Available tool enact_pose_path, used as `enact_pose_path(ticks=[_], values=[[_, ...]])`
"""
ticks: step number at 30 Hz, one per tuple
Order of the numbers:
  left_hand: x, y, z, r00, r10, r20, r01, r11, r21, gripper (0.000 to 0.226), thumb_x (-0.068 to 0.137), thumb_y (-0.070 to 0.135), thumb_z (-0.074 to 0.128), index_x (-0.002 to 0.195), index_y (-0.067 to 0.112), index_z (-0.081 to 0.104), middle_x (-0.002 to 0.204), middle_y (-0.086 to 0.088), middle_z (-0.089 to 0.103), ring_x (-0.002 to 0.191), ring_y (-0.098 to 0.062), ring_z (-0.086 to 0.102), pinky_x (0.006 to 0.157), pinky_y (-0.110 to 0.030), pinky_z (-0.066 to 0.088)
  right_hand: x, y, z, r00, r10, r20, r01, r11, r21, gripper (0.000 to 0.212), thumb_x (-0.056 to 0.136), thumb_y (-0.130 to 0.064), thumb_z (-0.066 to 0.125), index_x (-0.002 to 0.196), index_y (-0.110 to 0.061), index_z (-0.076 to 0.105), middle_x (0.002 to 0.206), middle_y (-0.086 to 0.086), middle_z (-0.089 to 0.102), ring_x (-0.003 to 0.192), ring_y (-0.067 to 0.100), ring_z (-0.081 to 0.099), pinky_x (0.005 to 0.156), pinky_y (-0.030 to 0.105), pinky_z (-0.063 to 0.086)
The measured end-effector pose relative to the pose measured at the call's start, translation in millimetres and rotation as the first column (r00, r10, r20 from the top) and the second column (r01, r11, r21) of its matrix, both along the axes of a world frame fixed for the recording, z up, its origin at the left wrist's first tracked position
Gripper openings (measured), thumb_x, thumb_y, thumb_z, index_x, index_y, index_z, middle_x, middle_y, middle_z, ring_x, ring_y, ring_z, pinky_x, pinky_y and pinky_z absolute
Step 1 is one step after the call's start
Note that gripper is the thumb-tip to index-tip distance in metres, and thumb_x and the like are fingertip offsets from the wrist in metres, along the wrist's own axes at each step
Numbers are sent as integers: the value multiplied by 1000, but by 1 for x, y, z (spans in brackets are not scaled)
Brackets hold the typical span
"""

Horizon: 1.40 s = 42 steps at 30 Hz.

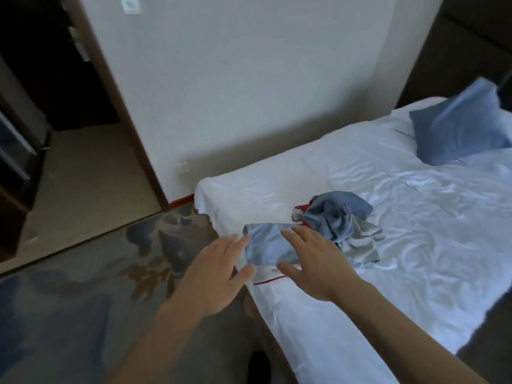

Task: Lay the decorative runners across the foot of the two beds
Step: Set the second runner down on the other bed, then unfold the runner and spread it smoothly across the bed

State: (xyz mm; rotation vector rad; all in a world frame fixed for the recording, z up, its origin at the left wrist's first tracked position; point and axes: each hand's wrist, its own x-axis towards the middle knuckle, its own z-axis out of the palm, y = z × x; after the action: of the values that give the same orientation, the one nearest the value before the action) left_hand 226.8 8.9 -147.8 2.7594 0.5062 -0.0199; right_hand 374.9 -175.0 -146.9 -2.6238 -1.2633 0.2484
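Observation:
A folded light-blue runner [266,246] lies near the foot corner of the white bed [415,217]. Behind it sits a crumpled heap of blue, grey and red-trimmed cloth [342,217]. My left hand [219,268] hovers with spread fingers at the runner's left edge. My right hand [313,263] is spread just right of the folded piece, its fingers over the runner's right side. Neither hand grips anything. A red-edged white strip [267,278] shows below the folded runner.
A blue cushion [460,126] leans at the head of the bed, upper right. A patterned carpet [83,286] covers the floor on the left. A doorway and dark furniture [19,151] stand at far left. The white wall [249,79] runs behind the bed.

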Motion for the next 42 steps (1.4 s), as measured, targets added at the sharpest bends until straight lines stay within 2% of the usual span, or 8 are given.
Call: enact_pose_path(ticks=[4,14,25,30,33,37,40,42], values=[[106,49,-16,987,-144,-66,151,983,107,86,77,83,-1,153,45,12,165,12,14,151,-17,17,120,-41,17,80,36,-29,992,-126,-12,126,992,0,69,94,-67,34,152,-35,16,164,-2,17,150,24,18,121,49,23],[315,139,-61,879,-429,-209,442,897,18,83,80,80,6,153,43,9,165,11,12,150,-16,20,117,-39,25,224,106,-88,925,-362,-117,357,932,-56,67,94,-62,39,150,-28,24,158,1,27,146,23,27,118,46,28],[509,167,-191,603,-772,-202,734,636,-240,64,98,59,33,154,30,24,161,7,25,147,-15,24,114,-40,34,315,126,-191,644,-748,-164,709,663,-240,63,93,-54,48,146,-24,33,150,1,39,137,23,39,111,42,36],[558,167,-247,555,-811,-183,760,584,-285,65,95,60,32,151,28,31,157,7,34,142,-18,33,109,-42,40,337,138,-240,562,-809,-175,756,587,-290,57,93,-50,49,143,-24,38,144,0,45,132,23,44,109,41,37],[561,160,-301,524,-827,-206,776,563,-285,53,97,54,41,144,29,41,144,7,47,127,-21,48,97,-41,48,344,150,-283,571,-797,-199,740,604,-295,55,91,-47,50,140,-23,41,136,0,49,127,23,46,107,41,38],[539,153,-371,488,-757,-435,738,624,-256,35,92,48,50,120,25,51,113,5,57,103,-20,55,73,-34,40,346,167,-335,618,-771,-154,722,634,-277,53,86,-41,58,134,-20,49,128,1,52,119,24,50,102,40,42],[518,147,-397,551,-702,-451,697,684,-214,31,90,43,52,112,22,51,96,6,58,93,-19,56,67,-31,38,345,170,-360,629,-769,-112,725,633,-270,48,82,-34,63,126,-18,55,125,2,52,114,26,52,98,41,44],[511,143,-403,620,-661,-423,661,730,-172,18,89,36,53,98,22,45,73,9,48,75,-19,50,60,-31,32,346,168,-371,643,-760,-88,716,639,-282,47,81,-31,63,125,-19,54,127,2,51,114,25,50,98,41,42]])
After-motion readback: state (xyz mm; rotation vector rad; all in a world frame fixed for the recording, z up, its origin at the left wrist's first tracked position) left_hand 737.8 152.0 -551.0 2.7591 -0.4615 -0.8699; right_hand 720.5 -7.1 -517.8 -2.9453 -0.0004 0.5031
